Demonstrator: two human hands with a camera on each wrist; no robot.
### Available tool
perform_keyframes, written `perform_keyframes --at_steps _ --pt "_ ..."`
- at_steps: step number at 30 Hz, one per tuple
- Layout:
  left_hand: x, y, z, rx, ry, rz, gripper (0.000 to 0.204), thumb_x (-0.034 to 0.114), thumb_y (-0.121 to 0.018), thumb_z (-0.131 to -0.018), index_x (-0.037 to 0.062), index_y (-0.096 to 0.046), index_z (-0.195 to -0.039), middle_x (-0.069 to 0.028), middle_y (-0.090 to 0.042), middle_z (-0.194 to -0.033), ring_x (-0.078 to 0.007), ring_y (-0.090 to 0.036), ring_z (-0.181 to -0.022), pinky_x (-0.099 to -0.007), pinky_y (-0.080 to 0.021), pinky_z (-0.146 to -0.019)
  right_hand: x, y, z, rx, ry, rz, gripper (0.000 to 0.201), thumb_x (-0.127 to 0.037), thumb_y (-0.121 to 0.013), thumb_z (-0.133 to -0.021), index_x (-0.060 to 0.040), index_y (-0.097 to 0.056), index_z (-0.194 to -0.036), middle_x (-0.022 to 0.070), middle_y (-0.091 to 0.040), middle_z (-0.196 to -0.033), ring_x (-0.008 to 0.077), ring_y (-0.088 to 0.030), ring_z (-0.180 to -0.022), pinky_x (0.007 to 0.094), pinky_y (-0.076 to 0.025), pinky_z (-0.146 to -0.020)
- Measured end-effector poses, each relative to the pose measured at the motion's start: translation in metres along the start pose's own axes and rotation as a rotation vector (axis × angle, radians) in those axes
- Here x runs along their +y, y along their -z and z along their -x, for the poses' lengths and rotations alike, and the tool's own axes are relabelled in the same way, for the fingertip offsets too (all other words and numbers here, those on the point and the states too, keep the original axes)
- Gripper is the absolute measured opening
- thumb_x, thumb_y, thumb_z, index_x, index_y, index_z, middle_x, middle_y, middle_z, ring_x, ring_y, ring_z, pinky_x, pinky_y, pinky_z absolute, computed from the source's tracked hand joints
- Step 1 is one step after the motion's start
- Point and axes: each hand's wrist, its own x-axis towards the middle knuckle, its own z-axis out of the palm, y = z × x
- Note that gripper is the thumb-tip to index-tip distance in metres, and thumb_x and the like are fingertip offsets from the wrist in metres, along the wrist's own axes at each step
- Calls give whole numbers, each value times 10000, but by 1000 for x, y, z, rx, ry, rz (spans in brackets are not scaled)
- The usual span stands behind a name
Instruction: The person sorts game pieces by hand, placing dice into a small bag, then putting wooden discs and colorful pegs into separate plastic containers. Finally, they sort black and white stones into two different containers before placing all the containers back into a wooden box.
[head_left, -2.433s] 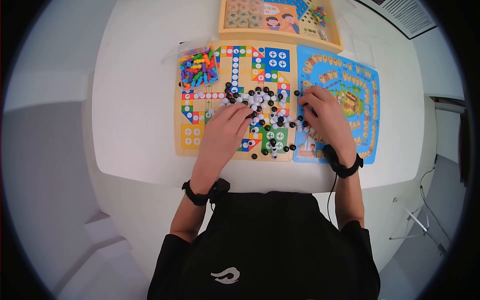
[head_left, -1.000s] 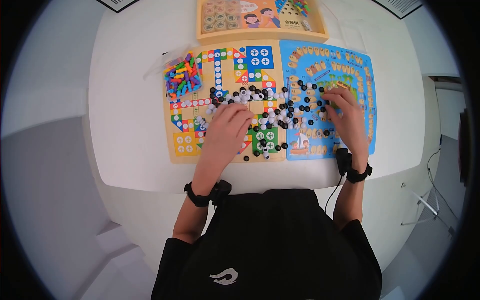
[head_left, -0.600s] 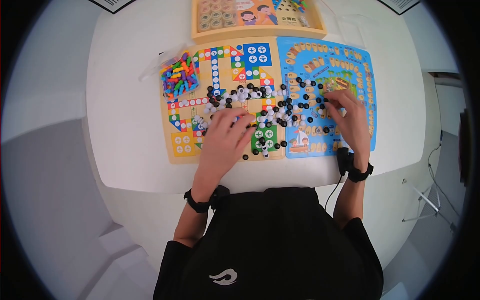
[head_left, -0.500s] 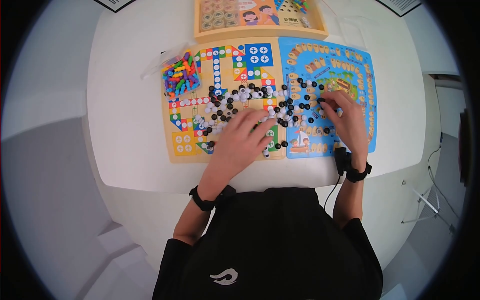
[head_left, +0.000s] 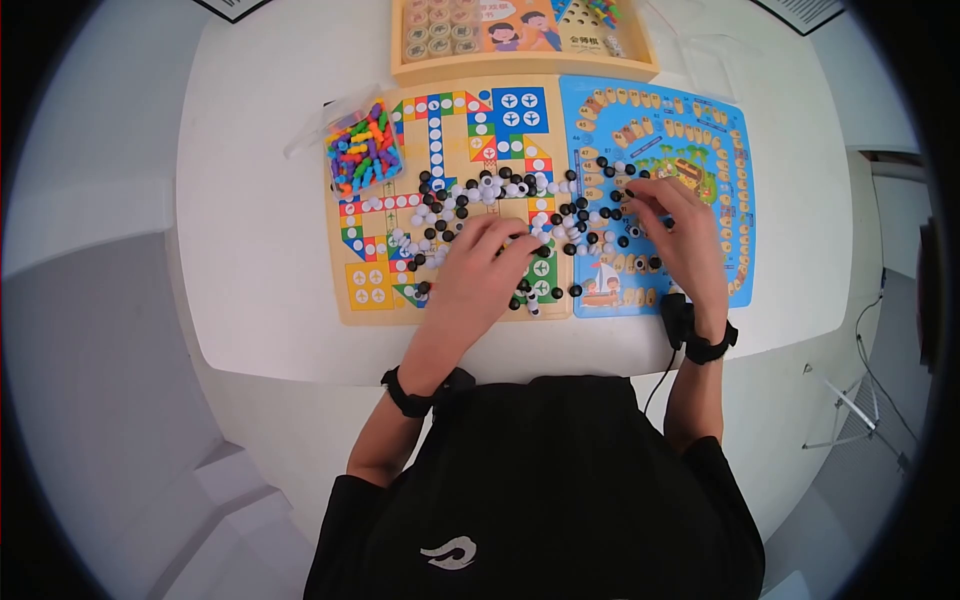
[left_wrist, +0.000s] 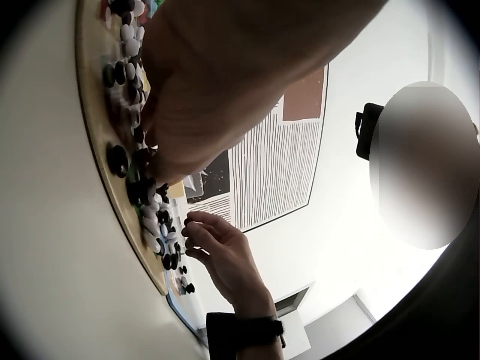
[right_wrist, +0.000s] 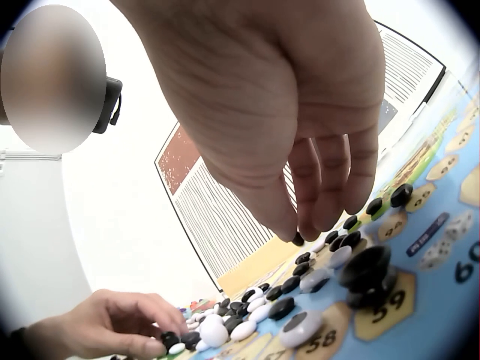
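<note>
Right hand (head_left: 678,232), fingertips almost together, pinched small round shiny black piece (right_wrist: 298,239) above blue printed board (head_left: 690,110). Left hand (head_left: 478,278) had bent fingers over cream board with coloured squares (head_left: 460,120), second black piece (right_wrist: 171,339) by thumb; could not tell if gripped. Pieces looked light, hard, slippery, not easy to break; best pinched by rim. Right wrist view showed palm side and pinch; head view, mostly back of hand.

We have a white table (head_left: 255,220) under everything. Lying flat on it, we see a beige board (head_left: 465,130) and, touching its right edge, a blue board (head_left: 590,118). Beyond them we find a pale wooden box (head_left: 525,71), near the boards' far edges. Just right of the box, our table bears a clear tray (head_left: 712,70).
</note>
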Motion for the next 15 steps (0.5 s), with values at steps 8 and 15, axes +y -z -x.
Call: perform_keyframes --at_steps 8,15 --pt "-11 22 17 65 92 -54 202 32 -760 -866 55 -708 -1060 -60 -654 -1100 -293 -604 -1062 -407 -531 -900 -7 -11 1 -41 230 48 227 -21 -751 -876 -44 -734 -1101 92 -697 -1096 310 -678 -1009 402 -565 -843" --pt "-13 24 17 112 122 -75 246 25 -738 -895 37 -700 -1138 -77 -653 -1111 -298 -613 -1059 -407 -539 -884 -16 -34 -12 -106 426 121 244 2 -748 -848 -55 -739 -1084 50 -686 -1127 271 -653 -980 393 -565 -862"
